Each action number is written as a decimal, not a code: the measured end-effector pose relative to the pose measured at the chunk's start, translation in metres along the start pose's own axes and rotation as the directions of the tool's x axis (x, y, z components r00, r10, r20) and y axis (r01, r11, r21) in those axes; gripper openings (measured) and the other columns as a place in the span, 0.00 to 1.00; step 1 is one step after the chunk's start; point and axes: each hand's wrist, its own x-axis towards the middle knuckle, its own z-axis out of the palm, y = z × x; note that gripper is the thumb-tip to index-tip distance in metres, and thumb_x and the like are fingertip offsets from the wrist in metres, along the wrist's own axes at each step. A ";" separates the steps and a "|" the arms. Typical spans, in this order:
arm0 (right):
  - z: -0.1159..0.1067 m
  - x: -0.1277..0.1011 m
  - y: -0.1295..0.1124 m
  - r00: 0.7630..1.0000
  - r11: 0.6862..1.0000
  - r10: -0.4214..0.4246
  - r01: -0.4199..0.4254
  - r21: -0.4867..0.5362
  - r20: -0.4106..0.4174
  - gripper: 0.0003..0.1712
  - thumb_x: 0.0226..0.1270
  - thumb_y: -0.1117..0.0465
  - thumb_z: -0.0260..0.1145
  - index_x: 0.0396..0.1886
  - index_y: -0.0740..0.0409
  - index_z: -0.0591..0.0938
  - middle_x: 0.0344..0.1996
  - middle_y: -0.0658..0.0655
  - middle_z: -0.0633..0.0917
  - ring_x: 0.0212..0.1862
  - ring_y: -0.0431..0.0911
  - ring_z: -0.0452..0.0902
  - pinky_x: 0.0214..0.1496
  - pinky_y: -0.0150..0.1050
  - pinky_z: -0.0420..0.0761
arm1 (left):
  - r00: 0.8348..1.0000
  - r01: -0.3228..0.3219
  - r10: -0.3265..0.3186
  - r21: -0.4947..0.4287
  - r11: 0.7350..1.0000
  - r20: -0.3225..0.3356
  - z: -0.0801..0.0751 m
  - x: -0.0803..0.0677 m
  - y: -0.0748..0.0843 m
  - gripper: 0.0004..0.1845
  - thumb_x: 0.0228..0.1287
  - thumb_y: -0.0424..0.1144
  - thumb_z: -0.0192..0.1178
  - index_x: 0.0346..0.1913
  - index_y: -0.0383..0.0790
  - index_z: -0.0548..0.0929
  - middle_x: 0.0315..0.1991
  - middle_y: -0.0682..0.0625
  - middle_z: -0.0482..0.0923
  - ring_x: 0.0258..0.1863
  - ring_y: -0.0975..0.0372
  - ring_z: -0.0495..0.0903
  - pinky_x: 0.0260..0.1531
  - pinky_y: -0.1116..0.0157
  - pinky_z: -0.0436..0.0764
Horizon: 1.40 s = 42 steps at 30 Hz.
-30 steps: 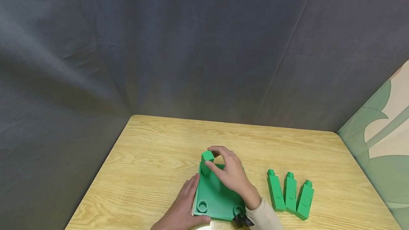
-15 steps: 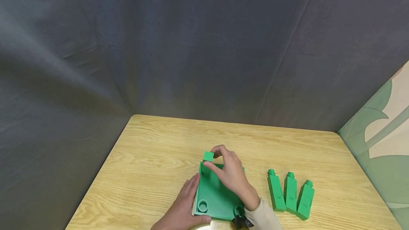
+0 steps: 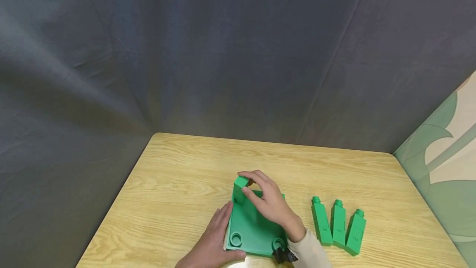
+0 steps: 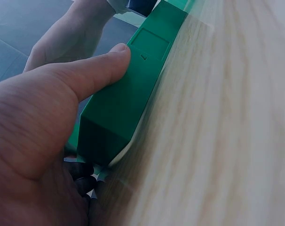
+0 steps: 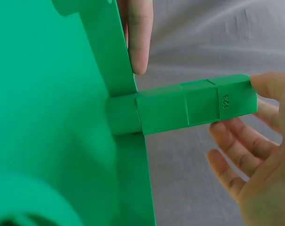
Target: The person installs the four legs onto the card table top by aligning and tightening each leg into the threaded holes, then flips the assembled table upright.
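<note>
A shallow green tray-like panel (image 3: 256,226) lies on the table, hollow side up, with round sockets in its near corners. At its far left corner stands a square green leg (image 3: 239,191), marked 123 on its side in the right wrist view. My right hand (image 3: 273,206) pinches the leg's top end between thumb and fingers. In the right wrist view the leg's round lower end (image 5: 124,114) sits at the panel's corner socket. My left hand (image 3: 213,239) grips the panel's left side, thumb (image 4: 105,70) along the near outer edge and fingers along the left wall.
Three more green legs with threaded ends, a left one (image 3: 321,222), a middle one (image 3: 337,223) and a right one (image 3: 355,233), lie side by side on the wooden table (image 3: 178,177). A dark grey curtain (image 3: 238,53) hangs behind the table.
The leg has turned about its length in the corner, its top face now at another angle. My right fingers have shifted round its top. My left hand and the panel have stayed put.
</note>
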 end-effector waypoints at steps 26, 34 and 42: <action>0.010 0.000 -0.011 0.986 0.975 0.112 -0.133 -0.179 -0.123 0.32 0.71 0.45 0.68 0.71 0.49 0.73 0.47 0.47 0.83 0.44 0.43 0.82 0.43 0.40 0.84 | 1.000 -0.005 0.005 0.022 1.000 -0.013 0.002 0.001 -0.001 0.69 0.54 0.69 0.70 0.84 0.46 0.36 0.83 0.45 0.41 0.80 0.40 0.41 0.71 0.32 0.52; -0.001 -0.002 -0.007 0.997 0.996 0.073 -0.071 -0.056 0.028 0.25 0.79 0.52 0.61 0.72 0.43 0.74 0.60 0.45 0.79 0.49 0.41 0.80 0.49 0.44 0.84 | 0.999 -0.033 0.033 0.022 0.999 -0.008 0.001 0.001 -0.002 0.68 0.55 0.66 0.71 0.83 0.43 0.36 0.83 0.43 0.41 0.81 0.42 0.42 0.72 0.33 0.51; 0.001 0.001 -0.009 0.990 0.984 0.134 -0.138 -0.109 -0.045 0.20 0.73 0.48 0.67 0.60 0.46 0.79 0.54 0.45 0.82 0.46 0.42 0.82 0.44 0.40 0.85 | 0.999 -0.040 0.041 0.038 0.998 -0.024 0.000 0.001 -0.002 0.68 0.54 0.67 0.71 0.83 0.44 0.37 0.83 0.44 0.43 0.81 0.43 0.44 0.73 0.35 0.50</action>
